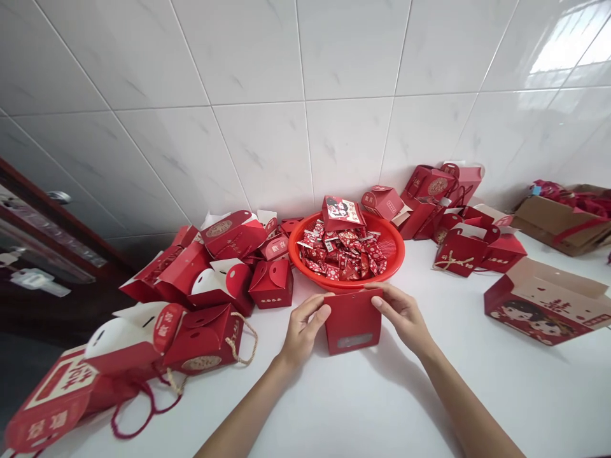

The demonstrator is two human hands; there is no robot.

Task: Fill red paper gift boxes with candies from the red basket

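A plain red box with a small clear window low on its front stands upright on the white table. My left hand pinches its upper left corner, thumb in front and fingers behind. At the upper right corner, my right hand grips it the same way. Just behind the box is a red plastic basket full of red-wrapped candies. On top of the candies lies a small red box with a printed picture.
Many red boxes crowd the left side, among them a box with a rope handle. At the right are a large open printed box, smaller red boxes and a brown carton. A tiled wall rises behind.
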